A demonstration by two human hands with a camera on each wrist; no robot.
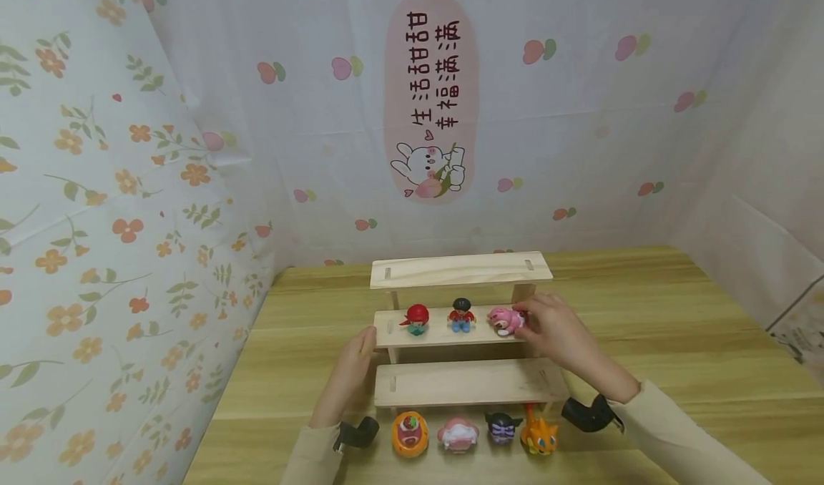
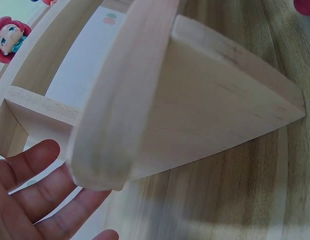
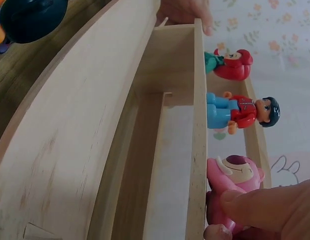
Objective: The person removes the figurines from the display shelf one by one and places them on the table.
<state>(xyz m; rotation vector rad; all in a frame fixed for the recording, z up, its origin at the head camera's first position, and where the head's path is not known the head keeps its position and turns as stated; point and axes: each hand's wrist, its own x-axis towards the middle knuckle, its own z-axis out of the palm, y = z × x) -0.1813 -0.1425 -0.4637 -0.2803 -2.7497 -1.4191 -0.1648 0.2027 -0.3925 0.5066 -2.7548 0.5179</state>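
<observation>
1. Pink bear figurine (image 1: 506, 321) on middle shelf (image 1: 439, 332), toward right end; long axis roughly along shelf, head leftward.
2. On my feed, right hand (image 1: 557, 329) pinches it, covering part of its body.
3. Left hand (image 1: 352, 362), fingers fairly straight, touches shelf's left end.
4. I can't make out figurine's far side.

Figurines on the middle step, toys before the lower

Around the middle figurine (image 1: 460, 315) on the middle step (image 1: 438, 337): another figurine (image 1: 418, 320) at nine o'clock, the bear figurine (image 1: 506, 321) at three, within the right hand (image 1: 560, 332). The left hand (image 1: 352, 363) is at eight, by the step's end. The top shelf (image 1: 460, 270) lies at twelve; the lower step (image 1: 463, 383) at six, then four toys (image 1: 458, 435) on the counter (image 1: 656, 327).
</observation>
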